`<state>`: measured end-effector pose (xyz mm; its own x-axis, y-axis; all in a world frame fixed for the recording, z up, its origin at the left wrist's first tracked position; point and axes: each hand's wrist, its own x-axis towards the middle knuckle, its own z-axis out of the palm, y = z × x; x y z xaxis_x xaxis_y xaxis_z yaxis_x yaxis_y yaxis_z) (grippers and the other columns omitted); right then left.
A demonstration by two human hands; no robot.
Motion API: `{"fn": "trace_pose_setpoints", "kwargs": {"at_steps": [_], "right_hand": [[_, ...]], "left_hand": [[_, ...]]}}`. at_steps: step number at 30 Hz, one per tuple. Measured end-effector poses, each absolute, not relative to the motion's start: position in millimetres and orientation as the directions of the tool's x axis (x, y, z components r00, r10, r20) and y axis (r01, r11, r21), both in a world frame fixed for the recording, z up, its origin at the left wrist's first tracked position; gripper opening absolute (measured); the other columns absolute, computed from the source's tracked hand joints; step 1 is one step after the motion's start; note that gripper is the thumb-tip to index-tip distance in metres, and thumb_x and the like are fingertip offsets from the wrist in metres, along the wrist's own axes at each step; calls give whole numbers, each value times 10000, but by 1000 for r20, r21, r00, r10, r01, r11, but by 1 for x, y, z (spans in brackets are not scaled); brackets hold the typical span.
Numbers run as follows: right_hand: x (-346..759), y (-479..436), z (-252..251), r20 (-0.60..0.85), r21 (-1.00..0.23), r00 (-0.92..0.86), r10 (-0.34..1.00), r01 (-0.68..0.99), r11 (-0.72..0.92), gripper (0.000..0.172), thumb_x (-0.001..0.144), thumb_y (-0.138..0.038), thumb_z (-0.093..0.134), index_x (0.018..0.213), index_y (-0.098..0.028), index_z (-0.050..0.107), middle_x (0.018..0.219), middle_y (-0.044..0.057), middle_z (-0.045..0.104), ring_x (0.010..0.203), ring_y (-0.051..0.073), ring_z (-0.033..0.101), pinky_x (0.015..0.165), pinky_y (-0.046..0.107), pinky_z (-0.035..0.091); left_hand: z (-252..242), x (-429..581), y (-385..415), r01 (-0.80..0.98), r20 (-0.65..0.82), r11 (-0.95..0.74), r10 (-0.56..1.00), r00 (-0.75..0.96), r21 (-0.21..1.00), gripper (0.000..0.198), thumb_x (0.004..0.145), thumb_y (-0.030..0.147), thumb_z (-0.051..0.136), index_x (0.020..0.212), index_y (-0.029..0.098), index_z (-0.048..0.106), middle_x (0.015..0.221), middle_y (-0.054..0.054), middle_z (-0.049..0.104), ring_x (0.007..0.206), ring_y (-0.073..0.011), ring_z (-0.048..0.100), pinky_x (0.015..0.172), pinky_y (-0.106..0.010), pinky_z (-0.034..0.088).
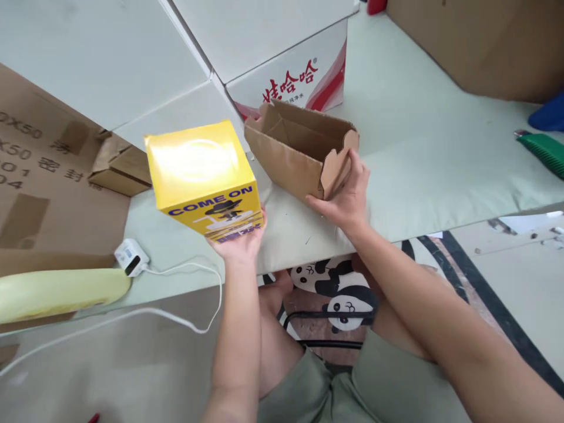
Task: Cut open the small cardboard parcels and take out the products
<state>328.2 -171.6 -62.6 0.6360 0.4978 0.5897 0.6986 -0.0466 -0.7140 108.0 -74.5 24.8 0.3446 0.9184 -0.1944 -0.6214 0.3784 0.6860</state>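
My left hand (240, 241) is closed around the lower near side of a yellow box (198, 161) and holds it raised above the table. Dark "COME ON" lettering and a black hat figure show on its near face, and glare whitens the top. To the right, my right hand (346, 197) grips the near end of a brown cardboard box (284, 158), thumb on one side and fingers on the end flap. The cardboard box is tilted, and its top stands open with its inside showing. The two boxes are apart.
Behind stands a white carton (286, 88) with red lettering. A large brown carton (48, 170) and a small cardboard box (121, 167) are at left, near a white plug device (132, 257) with a cable. A green-handled object (544, 151) lies at right on the pale tablecloth (418, 158).
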Motion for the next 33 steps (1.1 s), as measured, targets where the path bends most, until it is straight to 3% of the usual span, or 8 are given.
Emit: {"fn": "trace_pose_setpoints", "kwargs": {"at_steps": [8, 13, 16, 19, 22, 26, 29, 33], "right_hand": [[333, -140, -62, 585, -700, 646, 490, 707, -97, 1297, 707, -702, 808, 1659, -313, 18, 1667, 188, 192, 1582, 438, 263, 1266, 713, 326], [321, -156, -45, 669, -632, 601, 436, 770, -91, 1057, 861, -704, 695, 1671, -360, 110, 1690, 149, 249, 1628, 443, 207, 1325, 714, 202], [290, -178, -32, 791, -565, 501, 352, 818, 105, 805, 914, -694, 580, 1620, -445, 283, 1569, 102, 398, 1526, 450, 380, 1248, 747, 308], [254, -192, -30, 784, -567, 366, 501, 752, 336, 930, 821, -788, 578, 1613, -532, 161, 1570, 81, 373, 1480, 462, 427, 1149, 780, 409], [240, -193, -37, 656, -687, 373, 656, 656, 315, 1094, 758, -835, 591, 1607, -488, -5, 1566, 119, 320, 1457, 450, 439, 1117, 749, 471], [253, -198, -44, 537, -806, 458, 709, 526, 271, 986, 778, -833, 560, 1559, -398, 145, 1432, 127, 401, 1341, 395, 517, 1094, 635, 521], [258, -207, -46, 486, -850, 440, 755, 437, 292, 969, 785, -806, 581, 1550, -371, 174, 1431, 128, 433, 1314, 380, 536, 1078, 592, 536], [254, -215, -45, 542, -813, 374, 752, 461, 357, 953, 790, -808, 583, 1540, -361, 202, 1410, 129, 423, 1314, 383, 542, 1091, 627, 524]], "left_hand": [[-16, 82, -63, -520, -425, 655, 754, 501, 549, 883, 746, 762, 725, 1415, 201, 596, 1285, -215, 701, 1119, -367, 708, 875, -541, 642], [-33, 63, -63, -440, -384, 666, 725, 572, 602, 781, 756, 763, 678, 1315, 217, 684, 1286, -189, 740, 1223, -398, 687, 926, -567, 629], [-38, 57, -59, -408, -337, 633, 732, 593, 658, 653, 769, 763, 653, 1170, 255, 743, 1215, -128, 785, 1228, -386, 697, 894, -526, 636], [-41, 55, -54, -304, -311, 650, 655, 689, 696, 626, 795, 743, 628, 1155, 246, 752, 1149, -127, 809, 1181, -394, 724, 854, -516, 638], [-44, 58, -53, -124, -316, 706, 458, 831, 697, 578, 814, 667, 627, 1134, 206, 765, 1028, -139, 831, 1092, -400, 760, 824, -505, 640], [-42, 60, -53, 106, -406, 698, 279, 870, 708, 563, 824, 663, 626, 1033, 173, 808, 891, -137, 834, 914, -378, 788, 754, -474, 636], [-32, 56, -53, 151, -451, 573, 429, 782, 806, 567, 790, 653, 736, 1085, 176, 817, 1041, -143, 837, 940, -354, 781, 813, -465, 631], [-13, 57, -68, -168, -20, 191, 716, 698, 967, 849, 584, 648, 952, 1312, 270, 732, 1404, -121, 708, 1361, -376, 628, 1159, -485, 510]]}}
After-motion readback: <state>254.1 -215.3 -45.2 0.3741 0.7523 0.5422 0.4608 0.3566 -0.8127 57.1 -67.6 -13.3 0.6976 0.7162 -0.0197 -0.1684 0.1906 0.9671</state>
